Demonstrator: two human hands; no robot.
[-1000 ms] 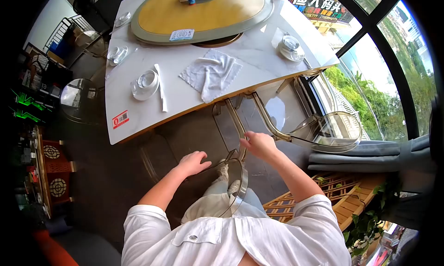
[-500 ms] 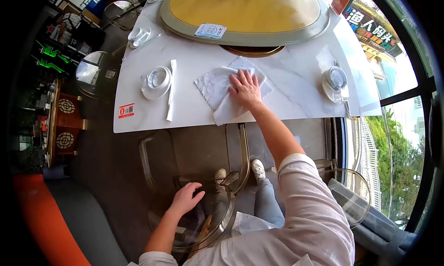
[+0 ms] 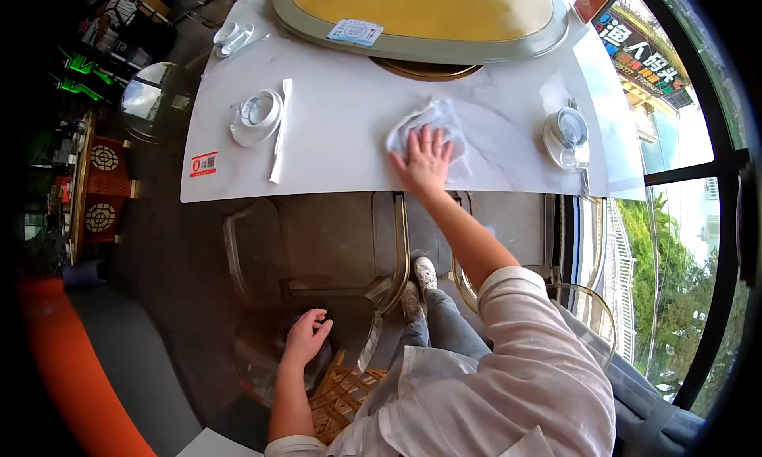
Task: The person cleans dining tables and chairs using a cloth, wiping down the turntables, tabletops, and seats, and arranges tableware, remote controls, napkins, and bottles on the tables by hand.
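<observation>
My right hand (image 3: 426, 163) lies flat with fingers spread on a white cleaning cloth (image 3: 443, 117), pressing it to the marble-patterned white table (image 3: 341, 151) near its front edge. The cloth is bunched under and beyond the fingers. Down at the lower left, my left hand (image 3: 306, 335) hangs over a see-through chair (image 3: 258, 342), holding nothing, its fingers loosely bent and a little apart. Whether it touches the chair, I cannot tell.
Left of the cloth sit a bowl and plate (image 3: 258, 111) beside paper-wrapped chopsticks (image 3: 282, 131). Another place setting (image 3: 567, 135) stands at the right. A large yellow-topped turntable (image 3: 429, 8) carries a printed card (image 3: 355, 32). A window (image 3: 675, 258) borders the right side.
The cloth, spread wide before, is now bunched smaller and shifted right under my right hand. My view and body have moved slightly; my left hand stays low by the chair.
</observation>
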